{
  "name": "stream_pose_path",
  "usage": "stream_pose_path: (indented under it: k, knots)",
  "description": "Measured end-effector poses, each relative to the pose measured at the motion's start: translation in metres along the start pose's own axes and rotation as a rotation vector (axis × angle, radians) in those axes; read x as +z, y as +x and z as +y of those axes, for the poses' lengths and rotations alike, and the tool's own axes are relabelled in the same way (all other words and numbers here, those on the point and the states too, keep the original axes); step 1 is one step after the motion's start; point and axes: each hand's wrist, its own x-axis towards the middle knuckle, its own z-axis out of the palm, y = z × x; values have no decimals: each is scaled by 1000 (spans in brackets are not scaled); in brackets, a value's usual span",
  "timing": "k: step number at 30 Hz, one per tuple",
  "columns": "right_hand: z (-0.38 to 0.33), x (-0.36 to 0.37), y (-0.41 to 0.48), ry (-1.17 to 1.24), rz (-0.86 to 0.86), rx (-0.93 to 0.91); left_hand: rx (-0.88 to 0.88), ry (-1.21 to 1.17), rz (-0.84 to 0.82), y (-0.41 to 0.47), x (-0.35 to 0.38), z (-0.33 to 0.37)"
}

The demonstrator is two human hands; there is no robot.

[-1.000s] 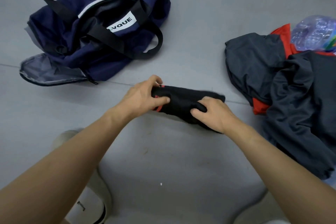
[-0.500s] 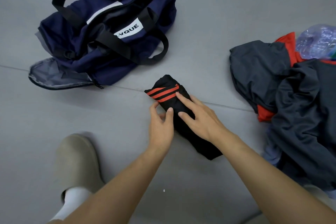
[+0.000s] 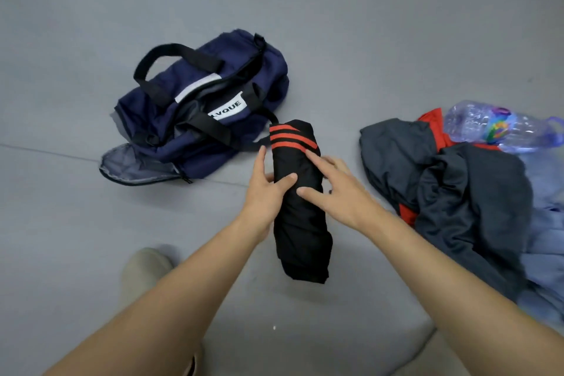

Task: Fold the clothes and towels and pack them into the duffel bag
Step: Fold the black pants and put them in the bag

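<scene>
Clasped a black garment (image 3: 302,232), rolled into a long bundle on the floor (image 3: 335,24), between the thumb and fingers of the left hand (image 3: 264,192). Rested the right hand (image 3: 341,192) on top, fingers straight and spread. Judged light, soft and likely to unroll; best taken round the middle, at the grip, with both ends supported. Found the blue bag (image 3: 268,70) just beyond the grip, leftward, near the red-striped end. Noted a heap of clothes (image 3: 473,198) and a plastic bottle (image 3: 494,128) right of the grip, apart.
</scene>
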Motion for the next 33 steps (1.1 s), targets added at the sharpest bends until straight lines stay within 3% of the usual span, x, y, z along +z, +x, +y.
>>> stream_pose_path:
  k: [3,7,12,21,26,29,33]
  knots:
    - [-56,-48,-27,-421,-49,-255,17,6,-50,-38,-3,56]
    - [-113,-80,-58,-519,-136,-308,124,9,-77,-88,-11,116]
    - [-156,-101,-96,-207,-27,-252,297,2,-149,-138,-11,166]
    - [-211,-156,-149,234,112,-309,572,73,-244,-207,-11,232]
    - [-203,-155,-137,402,124,-267,589,138,-278,-202,-11,237]
    - [-203,-160,-130,608,150,-268,503,-43,-314,-196,-4,248]
    - [-212,-159,-141,891,-36,-256,466,-152,-376,-192,13,258]
